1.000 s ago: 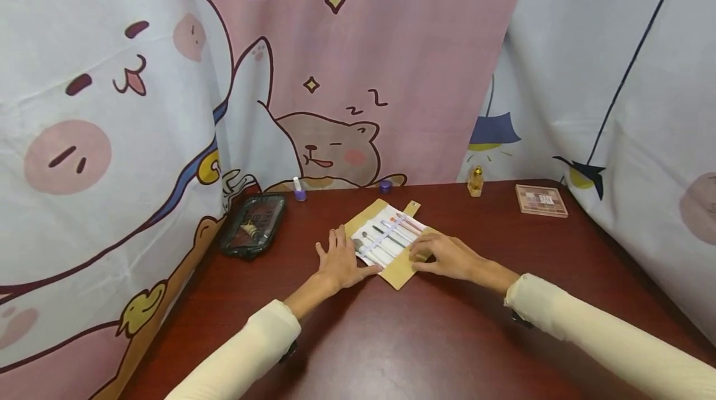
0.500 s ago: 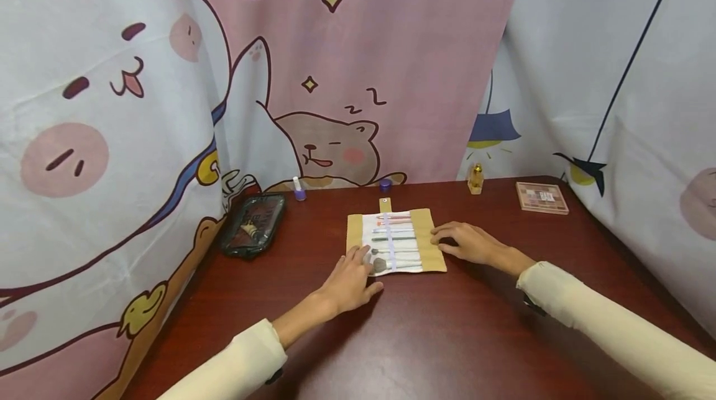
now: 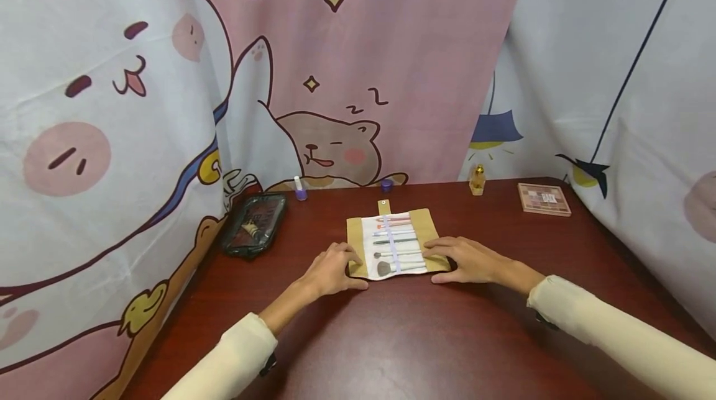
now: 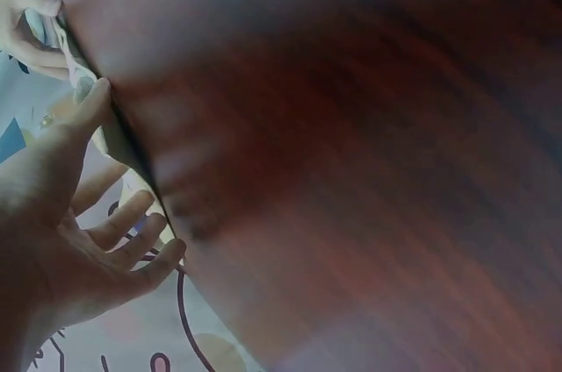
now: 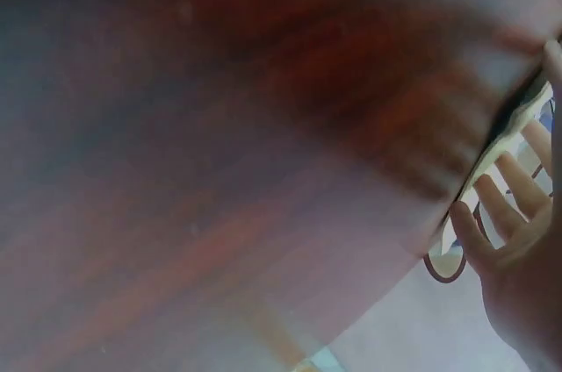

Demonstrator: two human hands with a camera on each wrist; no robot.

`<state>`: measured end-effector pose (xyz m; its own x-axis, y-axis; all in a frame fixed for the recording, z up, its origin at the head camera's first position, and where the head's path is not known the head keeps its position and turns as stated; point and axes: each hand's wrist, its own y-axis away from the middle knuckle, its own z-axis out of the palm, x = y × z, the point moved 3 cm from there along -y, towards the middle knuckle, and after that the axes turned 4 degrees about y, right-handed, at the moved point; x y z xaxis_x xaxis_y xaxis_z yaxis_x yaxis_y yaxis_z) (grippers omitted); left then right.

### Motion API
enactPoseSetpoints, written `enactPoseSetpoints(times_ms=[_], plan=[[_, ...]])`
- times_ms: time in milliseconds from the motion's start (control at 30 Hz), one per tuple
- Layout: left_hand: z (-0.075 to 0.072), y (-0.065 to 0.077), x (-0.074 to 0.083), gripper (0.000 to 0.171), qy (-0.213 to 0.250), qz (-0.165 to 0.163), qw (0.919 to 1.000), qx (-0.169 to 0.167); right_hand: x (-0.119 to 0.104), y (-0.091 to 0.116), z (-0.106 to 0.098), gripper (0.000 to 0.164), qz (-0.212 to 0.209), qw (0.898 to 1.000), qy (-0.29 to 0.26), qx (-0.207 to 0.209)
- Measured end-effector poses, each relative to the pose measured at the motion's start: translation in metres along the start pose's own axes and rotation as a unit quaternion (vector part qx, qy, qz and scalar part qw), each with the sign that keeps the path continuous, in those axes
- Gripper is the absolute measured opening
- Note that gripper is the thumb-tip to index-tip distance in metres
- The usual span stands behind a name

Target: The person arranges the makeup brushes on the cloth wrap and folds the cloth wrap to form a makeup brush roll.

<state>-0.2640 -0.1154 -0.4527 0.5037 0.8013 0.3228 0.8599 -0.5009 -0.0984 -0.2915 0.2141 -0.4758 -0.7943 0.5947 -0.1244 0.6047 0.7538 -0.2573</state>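
Observation:
A tan brush roll [image 3: 356, 235] lies unfolded on the dark red table, its snap tab [image 3: 383, 206] pointing away from me. Several makeup brushes [image 3: 396, 241] lie across its white lining under a lilac strap, with a grey-headed brush [image 3: 383, 268] nearest me. My left hand [image 3: 331, 269] is at the roll's near left corner, fingers on the flap and thumb by the front edge. At the near right corner, my right hand [image 3: 470, 259] rests its fingers on the other flap, thumb near the front edge. Both wrist views show loosely spread fingers along the roll's edge.
A black-edged clear pouch [image 3: 254, 226] lies at the left. Along the back stand a purple nail polish bottle [image 3: 300, 190], a small purple jar [image 3: 386, 185] and a gold perfume bottle [image 3: 477, 181]. An eyeshadow palette [image 3: 544, 199] lies at the far right. Printed curtains surround the table.
The brush roll has turned from a slant to nearly square with me. My left hand has moved off the brushes to the left corner; my right hand has shifted right and toward me.

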Motion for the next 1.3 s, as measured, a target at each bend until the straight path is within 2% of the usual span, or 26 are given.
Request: enactPoseSetpoints(times_ms=[67,167,333,567,767,900,1100,1200,1300], plan=[[0.002,0.000,-0.002,0.048,-0.001,0.006,1.0000,-0.001,-0.002,0.002,0.001,0.056,-0.006,1.000,0.004,0.004],[0.003,0.000,-0.005,0.036,-0.005,0.028,0.9995,0.015,-0.004,0.002,0.000,0.043,-0.011,1.000,0.008,0.021],[0.000,-0.003,-0.005,0.018,0.002,0.055,0.9978,0.036,-0.005,-0.003,-0.007,0.018,0.020,0.999,-0.004,0.045],[-0.012,-0.011,-0.007,0.026,0.040,0.018,0.9983,0.039,0.000,-0.012,-0.013,0.013,0.063,0.994,-0.061,0.059],[-0.007,-0.023,-0.011,0.025,0.041,0.004,0.9983,0.042,0.005,-0.014,-0.007,0.010,0.075,0.989,-0.092,0.087],[-0.001,-0.029,-0.016,0.024,0.033,-0.011,0.9986,0.040,0.009,-0.016,-0.001,0.009,0.099,0.988,-0.090,0.084],[0.008,-0.034,-0.020,0.025,-0.013,-0.013,0.9992,0.035,0.010,-0.019,0.006,0.009,0.118,0.989,-0.037,0.077],[0.009,-0.033,-0.015,0.020,-0.060,0.014,0.9965,0.056,0.011,-0.019,0.007,0.005,0.101,0.990,-0.016,0.100],[0.007,-0.033,-0.008,0.019,-0.106,0.048,0.9899,0.081,0.011,-0.020,0.006,0.008,0.062,0.990,-0.012,0.126]])
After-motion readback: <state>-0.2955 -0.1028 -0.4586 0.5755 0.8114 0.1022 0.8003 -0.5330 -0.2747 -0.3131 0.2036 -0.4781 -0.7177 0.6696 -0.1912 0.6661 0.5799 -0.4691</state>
